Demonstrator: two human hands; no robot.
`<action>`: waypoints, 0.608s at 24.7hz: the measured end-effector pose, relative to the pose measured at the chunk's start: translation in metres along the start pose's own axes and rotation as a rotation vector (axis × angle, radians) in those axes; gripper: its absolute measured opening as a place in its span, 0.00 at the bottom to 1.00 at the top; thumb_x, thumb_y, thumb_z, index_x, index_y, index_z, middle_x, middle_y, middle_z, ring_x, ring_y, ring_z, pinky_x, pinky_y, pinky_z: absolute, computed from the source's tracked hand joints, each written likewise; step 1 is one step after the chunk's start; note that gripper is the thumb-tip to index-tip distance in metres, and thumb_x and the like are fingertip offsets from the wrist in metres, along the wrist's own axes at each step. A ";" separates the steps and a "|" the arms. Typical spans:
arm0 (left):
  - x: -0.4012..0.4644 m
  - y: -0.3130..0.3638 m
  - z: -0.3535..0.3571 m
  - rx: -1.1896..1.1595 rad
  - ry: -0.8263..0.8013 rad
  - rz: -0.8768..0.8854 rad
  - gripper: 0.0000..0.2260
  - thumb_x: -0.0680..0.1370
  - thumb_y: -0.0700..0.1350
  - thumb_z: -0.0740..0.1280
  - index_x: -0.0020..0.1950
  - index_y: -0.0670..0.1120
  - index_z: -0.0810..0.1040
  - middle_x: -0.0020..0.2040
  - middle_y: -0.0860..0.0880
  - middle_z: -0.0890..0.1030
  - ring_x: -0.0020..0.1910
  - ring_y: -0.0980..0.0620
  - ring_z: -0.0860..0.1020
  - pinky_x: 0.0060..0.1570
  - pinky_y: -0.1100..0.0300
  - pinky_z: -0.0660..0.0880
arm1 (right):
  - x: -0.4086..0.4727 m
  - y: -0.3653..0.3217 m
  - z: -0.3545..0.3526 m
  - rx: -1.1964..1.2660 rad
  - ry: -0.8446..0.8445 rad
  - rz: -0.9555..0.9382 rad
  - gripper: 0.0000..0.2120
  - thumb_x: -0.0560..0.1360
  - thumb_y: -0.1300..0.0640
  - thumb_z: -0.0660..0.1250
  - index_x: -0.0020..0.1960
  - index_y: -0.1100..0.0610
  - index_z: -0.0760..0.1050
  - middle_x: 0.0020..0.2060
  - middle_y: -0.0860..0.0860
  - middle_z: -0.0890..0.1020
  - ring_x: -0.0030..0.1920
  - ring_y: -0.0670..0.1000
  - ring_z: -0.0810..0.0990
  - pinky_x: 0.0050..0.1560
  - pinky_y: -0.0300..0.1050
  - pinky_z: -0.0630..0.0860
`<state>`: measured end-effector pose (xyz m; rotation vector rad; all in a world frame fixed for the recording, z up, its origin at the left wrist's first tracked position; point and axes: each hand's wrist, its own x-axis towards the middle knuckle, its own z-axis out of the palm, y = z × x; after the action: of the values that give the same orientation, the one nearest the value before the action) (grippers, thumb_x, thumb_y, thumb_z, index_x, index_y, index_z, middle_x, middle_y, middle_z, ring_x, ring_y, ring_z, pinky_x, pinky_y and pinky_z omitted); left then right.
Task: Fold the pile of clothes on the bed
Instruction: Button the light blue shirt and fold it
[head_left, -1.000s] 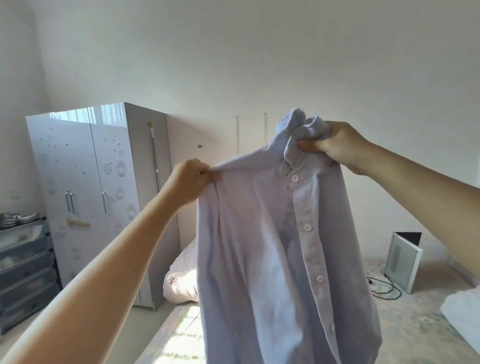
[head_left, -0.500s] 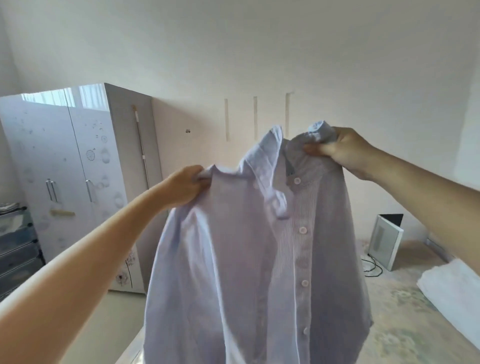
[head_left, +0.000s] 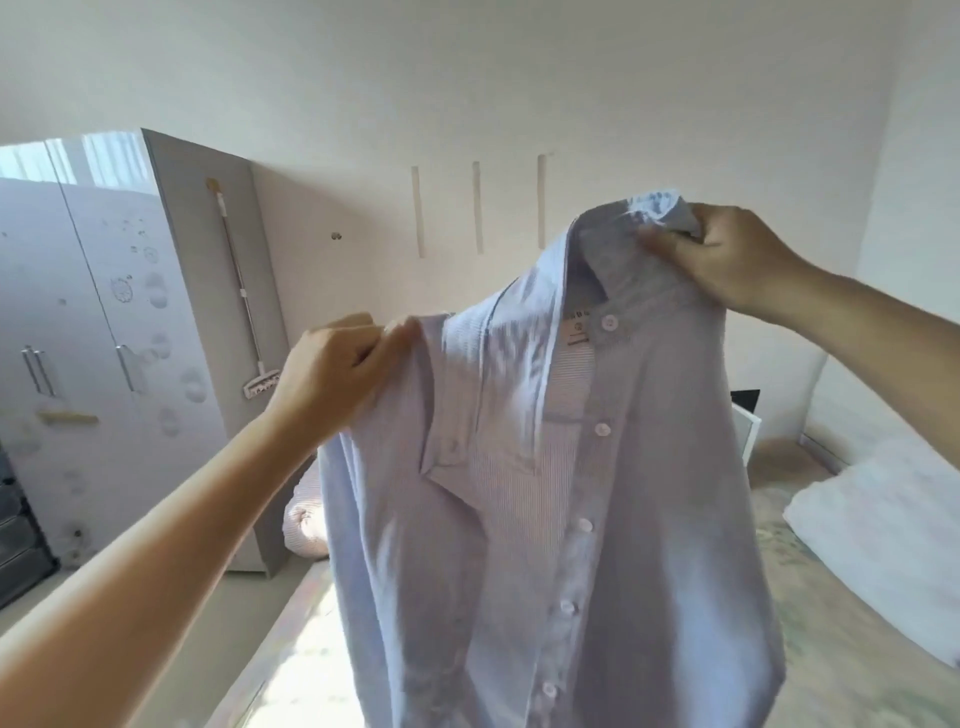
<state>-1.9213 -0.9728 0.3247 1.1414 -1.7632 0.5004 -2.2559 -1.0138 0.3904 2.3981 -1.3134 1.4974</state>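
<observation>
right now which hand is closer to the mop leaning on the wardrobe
Left. The left hand pinches the shirt just right of the mop; the right hand grips the collar far across the frame.

Two bare forearms, sleeveless, no jewellery

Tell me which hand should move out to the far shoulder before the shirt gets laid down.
Probably the right hand: it grips the bunched collar, not a shoulder. The left hand already pinches a shoulder of the button-up shirt and can stay.
</observation>
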 end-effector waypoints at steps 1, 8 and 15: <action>-0.001 0.003 -0.006 -0.063 0.087 0.059 0.24 0.78 0.54 0.59 0.25 0.45 0.62 0.28 0.50 0.68 0.27 0.50 0.65 0.29 0.65 0.60 | -0.009 0.001 -0.005 0.004 -0.019 0.025 0.14 0.78 0.44 0.61 0.44 0.53 0.78 0.37 0.46 0.78 0.37 0.41 0.73 0.37 0.29 0.67; -0.037 -0.006 0.031 -0.208 -0.194 -0.285 0.25 0.80 0.53 0.61 0.25 0.47 0.59 0.20 0.55 0.61 0.22 0.57 0.61 0.24 0.68 0.61 | -0.058 0.027 0.017 -0.061 -0.238 0.220 0.25 0.71 0.34 0.57 0.40 0.56 0.76 0.34 0.50 0.78 0.37 0.49 0.75 0.40 0.43 0.68; -0.130 -0.052 0.181 -0.082 -0.744 -0.663 0.25 0.80 0.55 0.59 0.26 0.45 0.66 0.26 0.49 0.68 0.28 0.50 0.68 0.28 0.59 0.61 | -0.125 0.168 0.163 -0.070 -0.561 0.530 0.22 0.77 0.39 0.58 0.33 0.53 0.71 0.29 0.48 0.73 0.32 0.48 0.71 0.35 0.43 0.66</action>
<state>-1.9493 -1.0691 0.1188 1.8942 -1.8057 -0.4523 -2.2709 -1.1119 0.1442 2.6608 -2.2041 0.8078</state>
